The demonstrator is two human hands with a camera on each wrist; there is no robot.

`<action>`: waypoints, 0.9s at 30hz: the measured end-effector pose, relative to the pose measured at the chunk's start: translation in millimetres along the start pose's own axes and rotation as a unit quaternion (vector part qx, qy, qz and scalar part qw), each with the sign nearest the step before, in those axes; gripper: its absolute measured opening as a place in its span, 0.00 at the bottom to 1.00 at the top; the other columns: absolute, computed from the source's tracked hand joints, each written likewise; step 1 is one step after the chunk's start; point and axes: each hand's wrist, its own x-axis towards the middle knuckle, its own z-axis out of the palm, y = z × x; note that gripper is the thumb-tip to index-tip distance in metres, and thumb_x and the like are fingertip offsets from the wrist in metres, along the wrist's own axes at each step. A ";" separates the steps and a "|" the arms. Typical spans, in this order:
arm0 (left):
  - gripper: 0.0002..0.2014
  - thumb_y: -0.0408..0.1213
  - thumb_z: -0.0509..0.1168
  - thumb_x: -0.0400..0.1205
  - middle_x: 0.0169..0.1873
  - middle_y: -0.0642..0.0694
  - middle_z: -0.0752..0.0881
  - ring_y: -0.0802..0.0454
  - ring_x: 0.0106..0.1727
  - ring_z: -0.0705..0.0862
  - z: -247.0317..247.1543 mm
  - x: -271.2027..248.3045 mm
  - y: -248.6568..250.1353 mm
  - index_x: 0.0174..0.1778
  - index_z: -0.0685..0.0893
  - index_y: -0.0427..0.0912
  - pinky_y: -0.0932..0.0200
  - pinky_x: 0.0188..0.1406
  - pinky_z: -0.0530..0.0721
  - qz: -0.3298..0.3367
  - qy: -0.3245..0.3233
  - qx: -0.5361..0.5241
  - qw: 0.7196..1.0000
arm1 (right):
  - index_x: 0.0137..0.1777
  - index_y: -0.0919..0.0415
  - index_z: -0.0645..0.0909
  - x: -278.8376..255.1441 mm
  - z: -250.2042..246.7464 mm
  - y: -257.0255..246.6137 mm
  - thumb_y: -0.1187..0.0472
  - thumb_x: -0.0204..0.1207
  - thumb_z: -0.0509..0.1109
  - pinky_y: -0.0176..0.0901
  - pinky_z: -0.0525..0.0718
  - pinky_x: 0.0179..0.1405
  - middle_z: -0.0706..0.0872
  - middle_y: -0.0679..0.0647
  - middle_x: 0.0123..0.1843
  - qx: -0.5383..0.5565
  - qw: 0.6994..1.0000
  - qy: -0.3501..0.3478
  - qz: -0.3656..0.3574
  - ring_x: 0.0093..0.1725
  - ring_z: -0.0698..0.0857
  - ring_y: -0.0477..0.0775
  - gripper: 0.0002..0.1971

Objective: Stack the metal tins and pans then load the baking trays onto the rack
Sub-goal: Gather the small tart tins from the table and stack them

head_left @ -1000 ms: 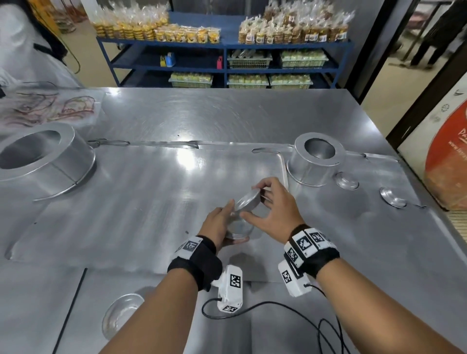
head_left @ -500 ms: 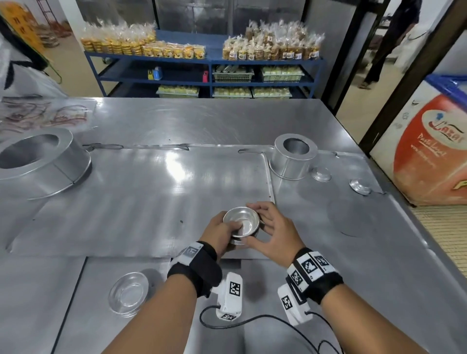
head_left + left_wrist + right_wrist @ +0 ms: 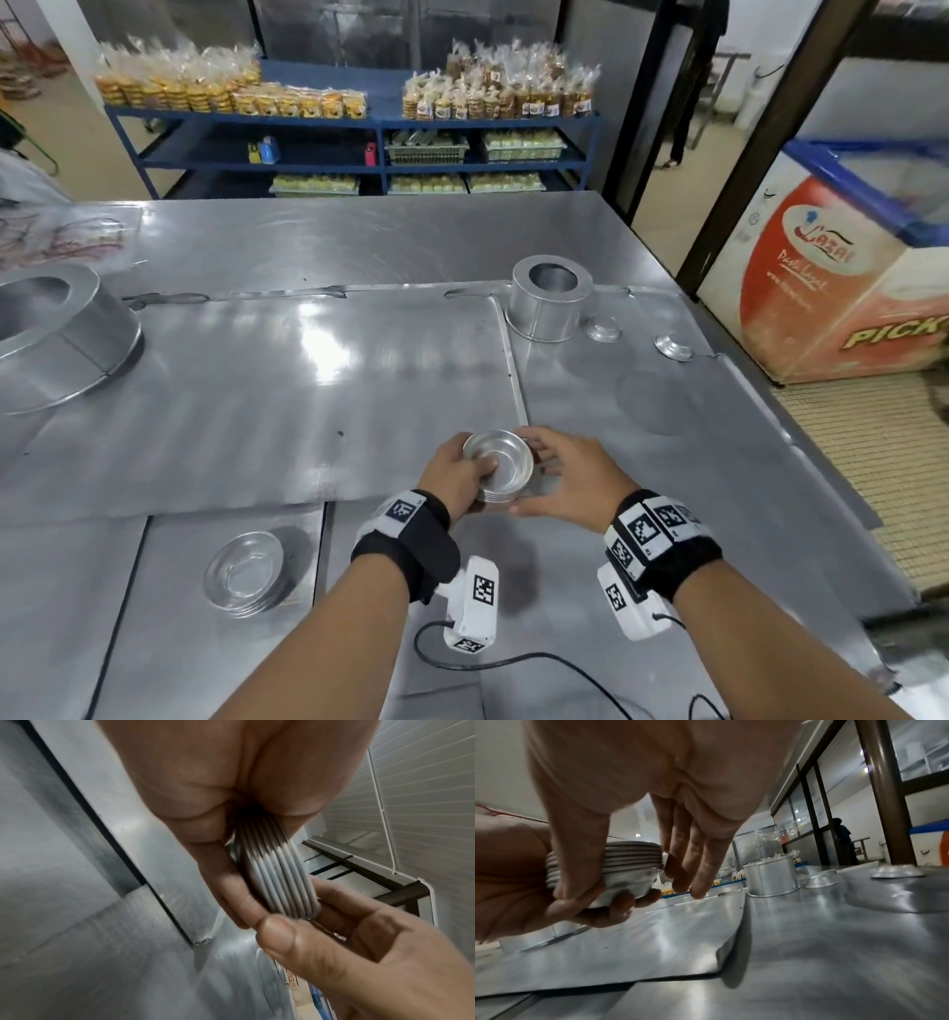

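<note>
A nested stack of several small round metal tins is held just above the steel table near its front. My left hand grips it, thumb inside the top tin and fingers under the base. My right hand cups the stack's right side: its thumb lies across the rims, and its fingers hang straight, a little apart from the tins. A wide flat baking tray lies on the table behind the hands.
Another short stack of tins sits front left. A tall round pan stands at back right with two upturned small tins beside it. A large ring pan is far left. Blue shelves stand behind, a freezer right.
A second ago my right hand held a tilted tin over the stack. That tin now sits nested on top, and the right fingers have loosened while the left hand keeps the stack.
</note>
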 end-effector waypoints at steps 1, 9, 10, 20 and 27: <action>0.11 0.25 0.65 0.81 0.51 0.33 0.85 0.35 0.49 0.85 5.3 0.4 1.2 0.59 0.81 0.38 0.28 0.50 0.87 -0.003 -0.003 0.002 1.000 | 0.65 0.40 0.81 0.0 -6.0 5.3 0.55 0.53 0.92 0.32 0.85 0.56 0.89 0.38 0.54 -0.017 1.000 -0.013 0.006 0.52 0.87 0.37 0.39; 0.10 0.22 0.62 0.83 0.52 0.30 0.82 0.29 0.45 0.86 58.7 31.7 9.0 0.60 0.78 0.33 0.33 0.36 0.90 -0.018 -0.020 -0.022 0.999 | 0.65 0.49 0.83 15.4 -71.6 72.8 0.51 0.64 0.86 0.41 0.84 0.56 0.85 0.44 0.51 -0.208 0.969 -0.083 0.105 0.46 0.85 0.47 0.29; 0.11 0.22 0.62 0.83 0.52 0.29 0.82 0.27 0.44 0.86 67.6 37.2 10.0 0.60 0.78 0.33 0.33 0.35 0.90 -0.022 -0.015 -0.019 0.999 | 0.65 0.51 0.83 18.9 -81.8 83.3 0.52 0.65 0.85 0.40 0.84 0.56 0.84 0.45 0.51 -0.219 0.965 -0.081 0.122 0.45 0.84 0.47 0.28; 0.10 0.21 0.63 0.82 0.59 0.31 0.80 0.29 0.55 0.82 163.9 116.3 25.1 0.54 0.79 0.38 0.30 0.39 0.89 -0.045 0.008 -0.047 0.998 | 0.66 0.56 0.81 105.1 -209.2 193.3 0.53 0.71 0.80 0.45 0.82 0.62 0.87 0.56 0.62 -0.314 0.921 -0.031 0.227 0.61 0.86 0.58 0.24; 0.10 0.20 0.60 0.83 0.56 0.33 0.80 0.31 0.54 0.83 206.0 167.6 34.8 0.56 0.79 0.37 0.37 0.36 0.91 -0.036 0.017 -0.035 0.999 | 0.62 0.65 0.82 173.3 -259.4 250.6 0.57 0.73 0.76 0.47 0.86 0.56 0.87 0.64 0.59 -0.330 0.911 0.057 0.241 0.59 0.86 0.65 0.20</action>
